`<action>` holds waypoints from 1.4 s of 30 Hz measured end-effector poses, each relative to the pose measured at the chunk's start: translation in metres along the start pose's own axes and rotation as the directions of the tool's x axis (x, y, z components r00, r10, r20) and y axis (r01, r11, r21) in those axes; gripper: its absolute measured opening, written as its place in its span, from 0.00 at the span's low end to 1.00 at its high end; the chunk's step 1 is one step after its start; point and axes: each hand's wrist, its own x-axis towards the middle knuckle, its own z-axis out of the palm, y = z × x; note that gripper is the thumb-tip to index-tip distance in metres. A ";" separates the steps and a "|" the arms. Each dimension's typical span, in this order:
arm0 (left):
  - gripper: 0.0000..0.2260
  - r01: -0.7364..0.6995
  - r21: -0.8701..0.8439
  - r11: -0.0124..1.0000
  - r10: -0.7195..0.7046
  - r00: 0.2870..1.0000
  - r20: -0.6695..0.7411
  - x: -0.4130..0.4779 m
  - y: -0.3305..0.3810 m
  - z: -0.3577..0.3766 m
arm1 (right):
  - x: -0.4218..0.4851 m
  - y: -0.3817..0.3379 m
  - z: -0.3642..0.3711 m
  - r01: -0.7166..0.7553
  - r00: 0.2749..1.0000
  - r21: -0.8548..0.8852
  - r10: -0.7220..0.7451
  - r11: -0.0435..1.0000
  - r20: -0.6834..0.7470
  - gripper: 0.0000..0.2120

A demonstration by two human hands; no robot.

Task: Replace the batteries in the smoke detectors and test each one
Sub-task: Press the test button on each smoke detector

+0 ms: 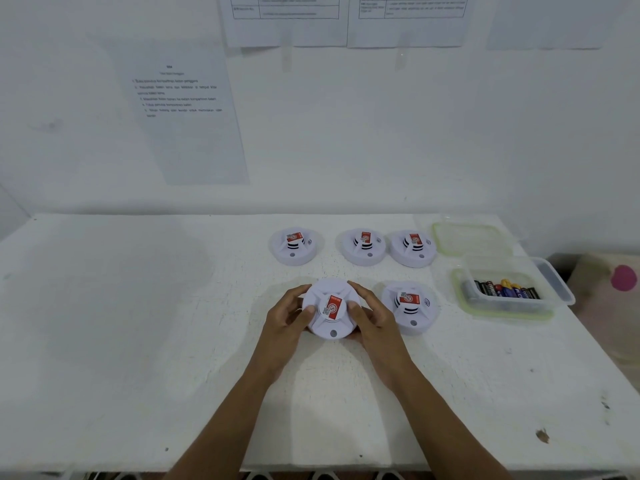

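A white round smoke detector (331,327) with a red label sits between both hands near the middle of the table. My left hand (285,318) grips its left side and my right hand (372,315) grips its right side. Another detector (410,306) lies just to the right. Three more detectors stand in a row behind: one at the left (294,245), one in the middle (364,246), one at the right (414,248). A clear plastic container (557,289) at the right holds several batteries (504,289).
The container's lid (471,239) lies behind it near the wall. The white table (138,323) ends at the wall behind and at a front edge below my forearms. Printed sheets (183,112) hang on the wall. A beige thing with a pink spot (623,277) sits off the right edge.
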 end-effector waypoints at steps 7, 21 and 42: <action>0.19 -0.006 -0.014 1.000 0.006 1.000 0.008 -0.001 0.000 0.000 | -0.001 0.000 0.000 -0.004 1.000 -0.001 0.004 1.000 -0.011 0.18; 0.21 -0.131 0.299 0.945 0.149 0.988 -0.038 0.008 -0.014 -0.010 | 0.003 -0.007 0.006 0.045 0.996 -0.198 -0.059 0.979 -0.065 0.18; 0.34 -0.101 0.742 0.663 0.150 0.989 0.001 0.031 -0.020 -0.029 | 0.031 -0.014 0.020 0.000 0.991 -0.565 -0.074 0.825 -0.108 0.14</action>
